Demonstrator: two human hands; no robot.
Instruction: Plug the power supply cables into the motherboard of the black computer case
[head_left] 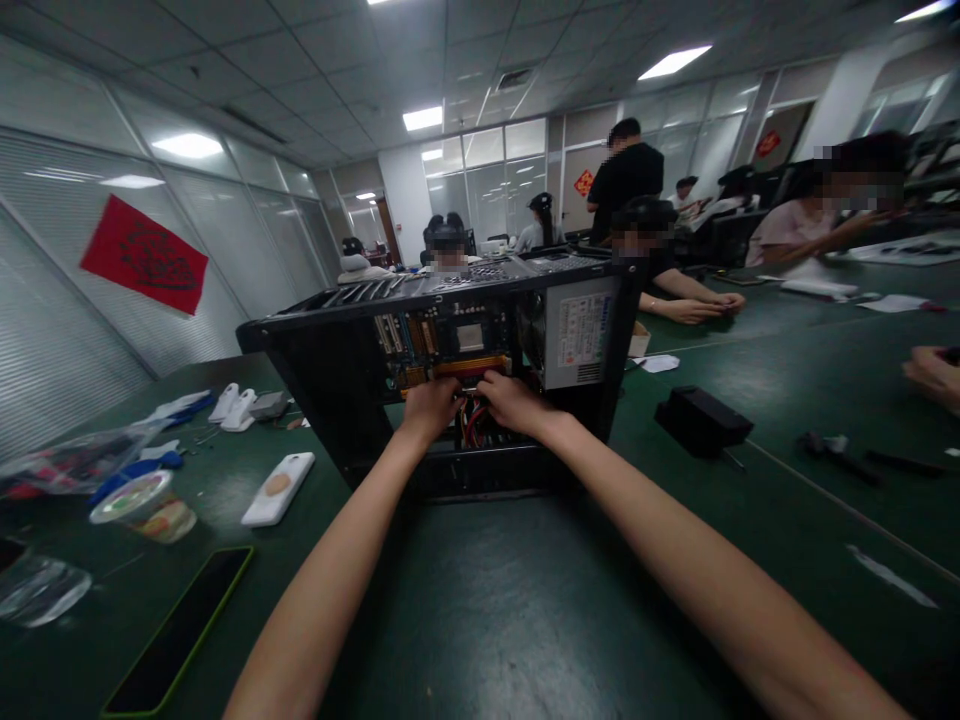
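Note:
An open black computer case (307, 385) stands on the green table in front of me. Both hands reach inside it, at the lower edge of the motherboard (444, 338). My left hand (431, 408) and my right hand (516, 402) have their fingers curled close together, just under the yellow and red memory slots (491, 366). A thin piece seems to lie between the fingertips, too small and covered to name. Red and dark cables (475, 424) hang below the hands. To the right of the board sits the silver power supply (577, 335) with its label.
On the left lie a phone with a green edge (184, 630), a white device (279, 488), a lidded plastic cup (146, 507) and plastic bags (82, 460). A black box (703, 420) stands to the right. Other people sit across the table; a co-worker's hands (697, 305) rest behind the case.

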